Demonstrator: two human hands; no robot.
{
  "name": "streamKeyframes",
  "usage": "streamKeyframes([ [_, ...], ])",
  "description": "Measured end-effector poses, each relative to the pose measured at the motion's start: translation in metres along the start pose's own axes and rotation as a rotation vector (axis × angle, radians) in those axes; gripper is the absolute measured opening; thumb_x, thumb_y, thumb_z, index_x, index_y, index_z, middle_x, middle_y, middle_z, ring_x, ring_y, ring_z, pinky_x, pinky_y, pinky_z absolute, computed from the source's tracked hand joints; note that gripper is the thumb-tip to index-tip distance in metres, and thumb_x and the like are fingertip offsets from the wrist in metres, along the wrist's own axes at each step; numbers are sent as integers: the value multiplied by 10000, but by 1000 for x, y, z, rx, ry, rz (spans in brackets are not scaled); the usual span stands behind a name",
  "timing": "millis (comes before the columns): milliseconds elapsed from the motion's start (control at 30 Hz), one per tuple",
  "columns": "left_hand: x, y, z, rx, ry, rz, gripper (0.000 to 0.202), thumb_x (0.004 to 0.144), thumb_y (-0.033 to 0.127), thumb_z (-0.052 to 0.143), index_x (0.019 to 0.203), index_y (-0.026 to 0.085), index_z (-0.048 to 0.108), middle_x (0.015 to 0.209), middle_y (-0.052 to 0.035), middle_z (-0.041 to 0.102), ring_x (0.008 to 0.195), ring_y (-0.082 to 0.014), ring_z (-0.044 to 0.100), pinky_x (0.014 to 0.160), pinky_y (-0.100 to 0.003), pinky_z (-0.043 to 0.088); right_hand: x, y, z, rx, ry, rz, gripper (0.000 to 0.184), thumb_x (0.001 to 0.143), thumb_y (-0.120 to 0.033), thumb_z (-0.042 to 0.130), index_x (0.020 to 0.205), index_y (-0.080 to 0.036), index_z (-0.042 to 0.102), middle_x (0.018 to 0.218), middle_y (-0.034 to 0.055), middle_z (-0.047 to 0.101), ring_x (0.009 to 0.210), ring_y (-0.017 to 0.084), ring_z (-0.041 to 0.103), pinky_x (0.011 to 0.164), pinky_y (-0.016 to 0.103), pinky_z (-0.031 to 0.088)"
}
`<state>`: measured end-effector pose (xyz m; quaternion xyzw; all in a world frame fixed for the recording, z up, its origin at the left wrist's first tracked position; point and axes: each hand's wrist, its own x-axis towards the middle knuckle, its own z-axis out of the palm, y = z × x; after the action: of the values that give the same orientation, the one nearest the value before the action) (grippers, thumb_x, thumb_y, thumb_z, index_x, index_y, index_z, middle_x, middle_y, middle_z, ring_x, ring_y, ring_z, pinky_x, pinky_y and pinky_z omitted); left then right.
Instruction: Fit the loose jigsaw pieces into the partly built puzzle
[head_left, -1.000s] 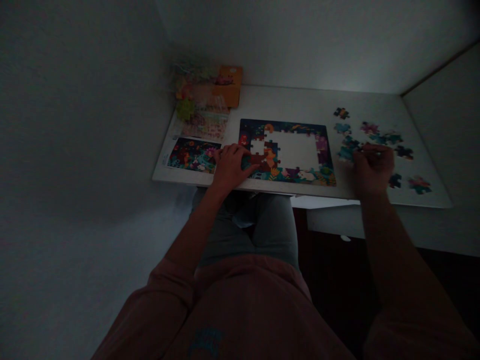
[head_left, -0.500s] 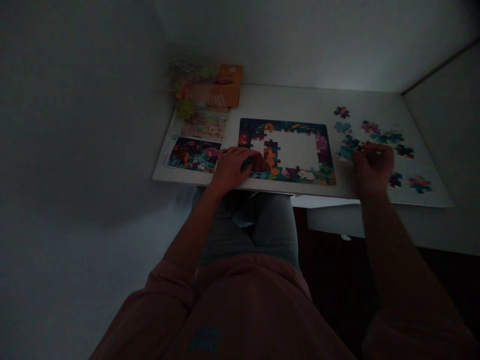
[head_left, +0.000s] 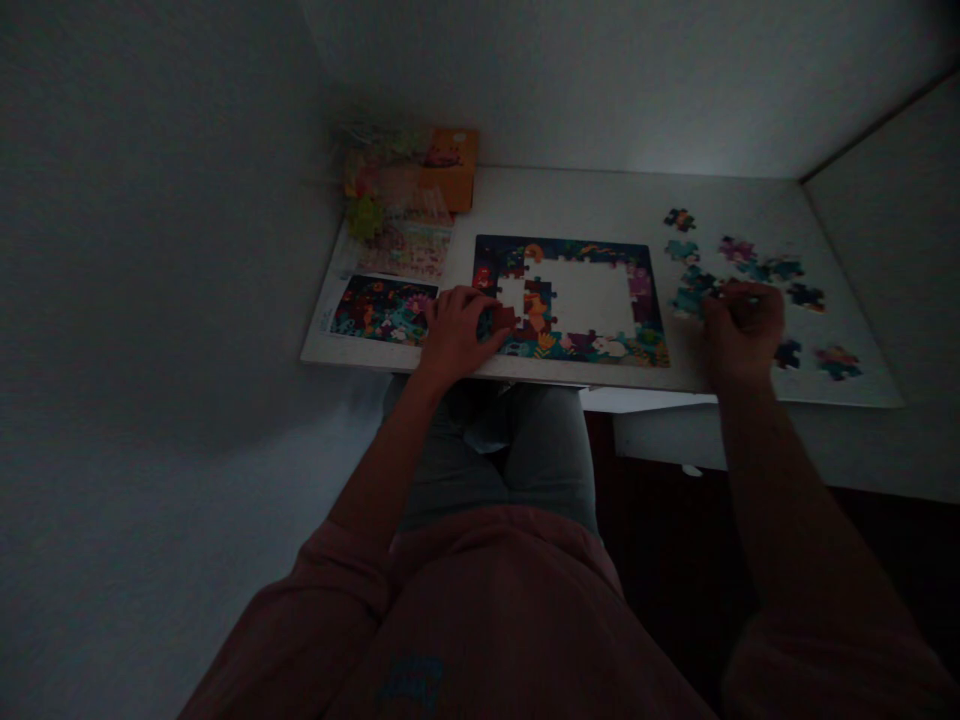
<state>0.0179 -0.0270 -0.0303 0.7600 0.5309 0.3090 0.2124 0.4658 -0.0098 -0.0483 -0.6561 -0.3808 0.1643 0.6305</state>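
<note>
The jigsaw puzzle (head_left: 570, 348) lies near the table's front edge, its border joined around a pale, unfilled middle. My left hand (head_left: 459, 335) rests over the puzzle's lower left part, fingers spread and bent, fingertips by the reddish pieces there. On the right, my right hand (head_left: 746, 330) is closed with its fingers curled; a puzzle piece seems pinched in it, mostly hidden in the dim light. Just left of that hand lie teal puzzle pieces (head_left: 688, 295). More loose pieces are spread beyond and to its right, among them a multicoloured puzzle piece (head_left: 838, 362).
A printed picture (head_left: 382, 308) lies left of the puzzle. Behind it are a patterned sheet in clear plastic (head_left: 411, 245), a yellow-green item (head_left: 365, 216) and an orange box (head_left: 454, 185). Walls border the white table (head_left: 570, 200) at the back and sides.
My left hand has shifted slightly left, its fingers more spread, showing more of the reddish pieces. My right hand stays about where it was, still curled. The view has moved a little.
</note>
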Motion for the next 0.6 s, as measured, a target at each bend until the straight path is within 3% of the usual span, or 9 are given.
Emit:
streamKeyframes([
  [100,2,-1,0,-5,0,-15,452,1003,720,868,1389,485,881,1513,-127,730,1505,-563,570,1326,-810,377,1,3,0,20,3,-26,457,574,-87,723,965,-286,595,988,-43,738,828,171,666,868,351,558],
  [233,5,-4,0,-5,40,-48,496,1086,714,775,1450,391,871,1512,-161,726,1470,-525,596,1305,-779,416,3,7,-3,-8,-31,-36,452,613,-70,734,989,-284,605,971,-36,742,797,172,659,816,332,533],
  [467,4,1,1,30,90,-101,347,1163,475,659,1464,421,824,1494,-132,721,1468,-457,639,1317,-697,496,7,16,-5,1,-29,-100,413,641,-190,862,954,-286,610,925,-48,750,765,165,656,741,306,512],
  [600,3,5,1,55,75,-90,384,1078,480,838,1440,360,790,1547,-161,695,1499,-479,606,1330,-740,467,8,18,-6,11,-42,-116,398,639,-212,844,954,-290,615,899,-61,749,776,159,659,733,298,484],
])
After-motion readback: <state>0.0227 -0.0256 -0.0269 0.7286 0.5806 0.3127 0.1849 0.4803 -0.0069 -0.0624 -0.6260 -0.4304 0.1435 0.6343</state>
